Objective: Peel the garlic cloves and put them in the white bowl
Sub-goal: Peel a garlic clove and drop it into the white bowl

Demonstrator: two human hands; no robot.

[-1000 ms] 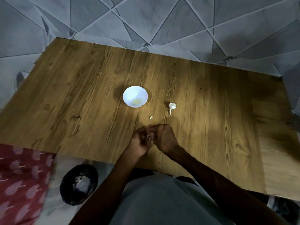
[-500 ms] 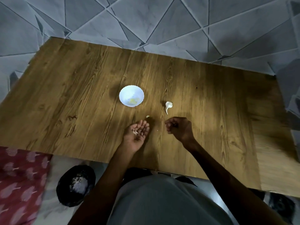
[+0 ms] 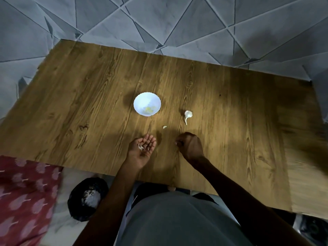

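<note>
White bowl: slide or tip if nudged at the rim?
The white bowl looks small and round-sided, so a rim push may rock it. Holding only a few yellowish bits, it is probably light and would slide on the smooth table.

The surface is seen in warm brown with darker wood-grain streaks. The floor in the upper part of the frame is patterned in grey marbled triangles divided by dark lines. The white bowl is shown with pale yellow bits inside. An off-white garlic piece and a cream clove are seen right of it. Whitish peel scraps are seen on the palm of the left hand. At lower left, a dark red cloth is printed with pink tree-like motifs; beside it a black bag is flecked with white.
</note>
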